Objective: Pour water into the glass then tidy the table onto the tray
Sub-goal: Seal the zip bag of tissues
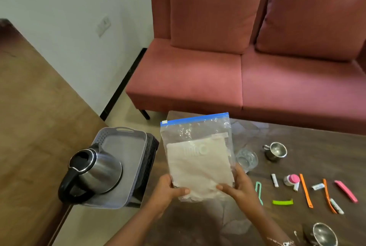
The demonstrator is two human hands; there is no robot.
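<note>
Both my hands hold a clear zip bag (198, 156) with a blue seal and white folded contents, upright above the table's left end. My left hand (168, 189) grips its lower left corner and my right hand (238, 185) grips its lower right corner. The steel kettle (93, 174) with a black handle stands on the grey tray (126, 146), which sits on a dark stool left of the table. A clear glass (247, 159) stands on the table just right of the bag, partly hidden by it.
On the dark table (297, 140) lie a steel cup (275, 151), a second steel cup (321, 235), a pink-capped small bottle (291, 180), and several coloured clips, sticks and sachets. A pink sofa (247, 71) stands behind; a wooden table (29, 117) is on the left.
</note>
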